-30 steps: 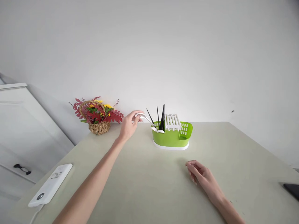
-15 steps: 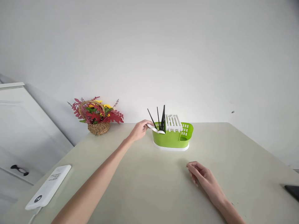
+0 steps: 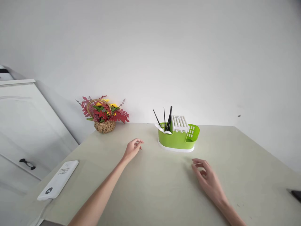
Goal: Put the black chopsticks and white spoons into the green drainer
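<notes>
A green utensil holder (image 3: 175,140) with a white base stands toward the back of the table. Several black chopsticks (image 3: 169,118) lean in its left section, along with white spoons (image 3: 159,127) whose bowls rest at the rim. On its middle sits a white slotted rack (image 3: 180,123). My left hand (image 3: 133,148) is left of the holder, apart from it, loosely bent with nothing in it. Nearer to me, below the holder's right end, my right hand (image 3: 208,179) is empty, its fingers curved and a gap showing between thumb and fingers.
A wicker basket (image 3: 105,127) of red and yellow flowers stands at the back left by the wall. At the left edge lies a white power bank (image 3: 58,179) with a cable. A dark object (image 3: 296,194) lies at the far right. White cabinet (image 3: 21,125) beyond the table's left side.
My left hand has let go of the white spoon and drawn back left and toward me. My right hand's fingers have loosened. The whole view has shifted slightly.
</notes>
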`<state>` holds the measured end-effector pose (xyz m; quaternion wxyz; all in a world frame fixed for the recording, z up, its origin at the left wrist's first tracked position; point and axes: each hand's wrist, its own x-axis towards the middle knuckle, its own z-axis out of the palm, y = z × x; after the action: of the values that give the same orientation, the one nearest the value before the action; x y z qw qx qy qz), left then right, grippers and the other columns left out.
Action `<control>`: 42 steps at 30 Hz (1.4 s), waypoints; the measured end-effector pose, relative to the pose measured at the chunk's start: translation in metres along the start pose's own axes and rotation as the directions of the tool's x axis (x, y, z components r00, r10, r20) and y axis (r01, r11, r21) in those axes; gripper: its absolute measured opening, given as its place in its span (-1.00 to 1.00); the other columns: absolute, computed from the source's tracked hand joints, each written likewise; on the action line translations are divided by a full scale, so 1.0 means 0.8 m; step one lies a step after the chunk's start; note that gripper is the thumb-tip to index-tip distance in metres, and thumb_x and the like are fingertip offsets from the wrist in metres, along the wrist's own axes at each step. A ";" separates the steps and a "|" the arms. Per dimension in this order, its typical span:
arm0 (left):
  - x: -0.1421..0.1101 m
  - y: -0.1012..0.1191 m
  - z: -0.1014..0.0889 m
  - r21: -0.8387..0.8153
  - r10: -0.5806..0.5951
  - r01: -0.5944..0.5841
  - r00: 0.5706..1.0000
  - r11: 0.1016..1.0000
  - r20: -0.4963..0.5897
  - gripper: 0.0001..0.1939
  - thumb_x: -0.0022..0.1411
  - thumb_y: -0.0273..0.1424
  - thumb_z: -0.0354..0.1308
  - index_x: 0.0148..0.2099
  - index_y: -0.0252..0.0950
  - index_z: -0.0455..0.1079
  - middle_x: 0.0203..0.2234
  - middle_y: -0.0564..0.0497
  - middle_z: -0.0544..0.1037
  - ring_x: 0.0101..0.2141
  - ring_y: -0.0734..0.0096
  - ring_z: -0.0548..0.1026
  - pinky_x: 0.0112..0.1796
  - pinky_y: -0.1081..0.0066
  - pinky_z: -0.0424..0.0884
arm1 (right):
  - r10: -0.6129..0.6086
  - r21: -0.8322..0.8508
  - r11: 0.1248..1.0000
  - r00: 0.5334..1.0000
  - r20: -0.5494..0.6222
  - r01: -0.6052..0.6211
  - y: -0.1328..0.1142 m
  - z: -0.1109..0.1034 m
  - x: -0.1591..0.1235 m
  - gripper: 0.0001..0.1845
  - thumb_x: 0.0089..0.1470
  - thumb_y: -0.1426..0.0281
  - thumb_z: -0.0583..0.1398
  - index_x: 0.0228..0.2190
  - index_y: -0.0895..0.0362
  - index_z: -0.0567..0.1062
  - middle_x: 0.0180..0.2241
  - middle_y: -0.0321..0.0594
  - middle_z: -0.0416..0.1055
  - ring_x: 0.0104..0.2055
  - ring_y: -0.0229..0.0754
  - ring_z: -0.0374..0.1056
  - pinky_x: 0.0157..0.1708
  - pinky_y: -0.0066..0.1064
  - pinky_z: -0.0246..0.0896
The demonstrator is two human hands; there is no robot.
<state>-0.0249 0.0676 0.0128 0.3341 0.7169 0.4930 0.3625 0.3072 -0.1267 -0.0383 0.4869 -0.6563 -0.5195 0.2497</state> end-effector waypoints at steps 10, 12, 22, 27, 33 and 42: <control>-0.041 -0.019 0.013 0.039 0.059 -0.057 0.997 0.998 -0.052 -0.78 0.26 -0.33 0.04 -0.25 -0.25 0.51 -0.53 0.08 0.52 -0.51 0.43 0.45 -0.42 0.46 0.32 | -0.440 -0.728 0.622 0.898 -0.021 0.288 -0.011 0.022 0.098 -0.36 0.39 0.10 -0.11 0.36 0.12 0.11 0.35 0.12 0.14 0.48 0.19 -0.17 0.27 0.15 0.08; -0.042 -0.021 0.011 0.016 0.060 -0.059 0.997 0.998 -0.050 -0.79 0.27 -0.34 0.04 -0.24 -0.25 0.50 -0.52 0.08 0.51 -0.51 0.42 0.46 -0.42 0.46 0.33 | -0.431 -0.765 0.581 0.902 -0.002 0.276 -0.009 0.027 0.107 -0.39 0.41 0.10 -0.15 0.32 0.13 0.17 0.30 0.12 0.23 0.47 0.15 -0.13 0.27 0.10 0.10; -0.049 -0.014 0.010 -0.008 0.051 -0.051 0.998 0.999 -0.023 -0.78 0.23 -0.41 0.02 -0.27 -0.25 0.52 -0.50 0.05 0.52 -0.50 0.42 0.43 -0.44 0.46 0.31 | -0.395 -0.836 0.502 0.919 0.005 0.221 -0.001 0.005 0.114 -0.37 0.41 0.10 -0.21 0.31 0.17 0.17 0.28 0.14 0.27 0.43 0.08 0.01 0.04 -0.01 0.37; -0.049 -0.019 0.010 0.016 0.071 -0.071 0.997 0.997 -0.020 -0.78 0.26 -0.39 0.03 -0.26 -0.23 0.52 -0.45 0.04 0.56 -0.49 0.42 0.43 -0.41 0.44 0.32 | -0.374 -0.845 0.499 0.927 -0.010 0.192 0.001 -0.002 0.117 -0.37 0.41 0.09 -0.20 0.30 0.15 0.18 0.28 0.11 0.28 0.42 0.07 0.04 -0.06 -0.07 0.44; -0.050 -0.025 0.011 0.013 0.084 -0.084 0.996 0.996 -0.006 -0.78 0.28 -0.37 0.04 -0.25 -0.22 0.52 -0.37 0.02 0.60 -0.45 0.40 0.47 -0.38 0.44 0.35 | -0.283 -0.850 0.513 0.959 -0.033 0.122 0.013 -0.029 0.123 -0.33 0.39 0.05 -0.22 0.27 0.16 0.23 0.33 0.06 0.22 0.39 0.06 0.11 -0.07 -0.02 0.46; -0.054 -0.022 0.013 0.045 0.110 -0.109 0.994 0.993 -0.020 -0.76 0.27 -0.44 0.01 -0.26 -0.23 0.53 -0.32 0.01 0.63 -0.44 0.42 0.47 -0.39 0.43 0.35 | -0.174 -0.827 0.556 0.984 -0.021 0.081 0.082 -0.132 0.149 -0.26 0.36 -0.04 -0.21 0.25 0.17 0.33 0.32 0.20 0.21 0.37 0.08 0.16 -0.14 -0.08 0.36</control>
<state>-0.0355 0.0304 -0.0156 0.2921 0.7460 0.4644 0.3776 0.4642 -0.0556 -0.0339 0.1676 -0.7796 -0.5967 -0.0901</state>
